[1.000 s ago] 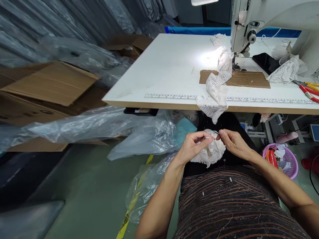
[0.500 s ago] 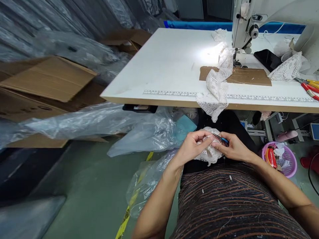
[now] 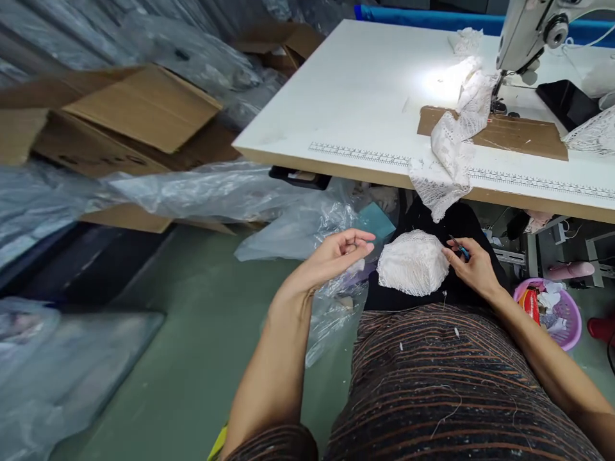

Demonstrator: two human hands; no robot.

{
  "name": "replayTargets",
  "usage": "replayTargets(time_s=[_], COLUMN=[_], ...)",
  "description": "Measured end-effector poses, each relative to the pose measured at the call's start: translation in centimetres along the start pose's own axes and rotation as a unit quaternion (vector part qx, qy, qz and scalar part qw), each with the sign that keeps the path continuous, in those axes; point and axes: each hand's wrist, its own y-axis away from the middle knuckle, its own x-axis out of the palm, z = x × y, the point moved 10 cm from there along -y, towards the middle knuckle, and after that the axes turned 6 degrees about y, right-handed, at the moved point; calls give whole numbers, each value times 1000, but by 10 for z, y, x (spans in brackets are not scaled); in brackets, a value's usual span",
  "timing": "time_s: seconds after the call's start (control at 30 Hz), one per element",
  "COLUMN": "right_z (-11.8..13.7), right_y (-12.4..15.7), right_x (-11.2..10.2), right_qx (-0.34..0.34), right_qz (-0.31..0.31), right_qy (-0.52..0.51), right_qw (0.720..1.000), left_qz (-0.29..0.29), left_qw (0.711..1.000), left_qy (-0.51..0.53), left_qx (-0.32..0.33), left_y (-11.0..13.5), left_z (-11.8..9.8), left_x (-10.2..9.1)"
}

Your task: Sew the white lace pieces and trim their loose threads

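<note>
A white lace piece (image 3: 414,263) lies on my lap, on black cloth. My right hand (image 3: 471,269) rests at its right edge, fingers closed on a small blue-handled thread snipper (image 3: 459,248). My left hand (image 3: 336,254) hovers to the left of the lace, palm up, fingers loosely apart and holding nothing I can see. A lace strip (image 3: 449,153) runs from the sewing machine (image 3: 538,32) over the table's front edge and hangs down above my lap.
The white sewing table (image 3: 365,96) carries a cardboard sheet (image 3: 514,131) and a printed ruler. Clear plastic bags (image 3: 230,192) and cardboard boxes (image 3: 125,121) pile up at the left. A pink basket (image 3: 557,307) stands on the green floor at the right.
My left hand let go of the lace and moved out to the left, opening palm up. The lace now lies flat on my lap. The view shifted down and left.
</note>
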Motion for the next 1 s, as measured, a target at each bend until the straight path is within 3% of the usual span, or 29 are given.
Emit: replayTargets(time_s=[0.1, 0.23, 0.37, 0.43, 0.53, 0.63, 0.7, 0.8, 0.9, 1.0], right_z=[12, 47, 69, 67, 55, 39, 28, 7, -21, -38], right_y=[6, 31, 69, 79, 72, 59, 47, 19, -5, -11], right_x=[9, 51, 90, 93, 78, 57, 47, 39, 33, 39], right_qx=[6, 27, 58, 76, 82, 90, 97, 115, 157, 176], right_qz=[45, 222, 418, 456, 423, 379, 349, 268, 140, 104], right_qy=[-60, -198, -241, -237, -234, -228, -222, -203, -178, -179], right_qw=[997, 954, 874, 854, 872, 892, 905, 935, 961, 962], left_qz=[78, 180, 180, 164, 200, 266, 270, 177, 63, 37], left_qw=[995, 975, 970, 968, 961, 956, 960, 983, 995, 990], left_qy=[65, 125, 161, 185, 191, 119, 74, 47, 80, 124], left_qx=[-7, 21, 36, 40, 30, -4, -14, -3, -9, -48], left_y=[22, 56, 66, 61, 51, 42, 29, -4, -34, -48], left_z=[-5, -23, -24, -18, -8, 3, 7, 10, 21, 41], left_x=[24, 66, 74, 69, 74, 87, 89, 73, 54, 54])
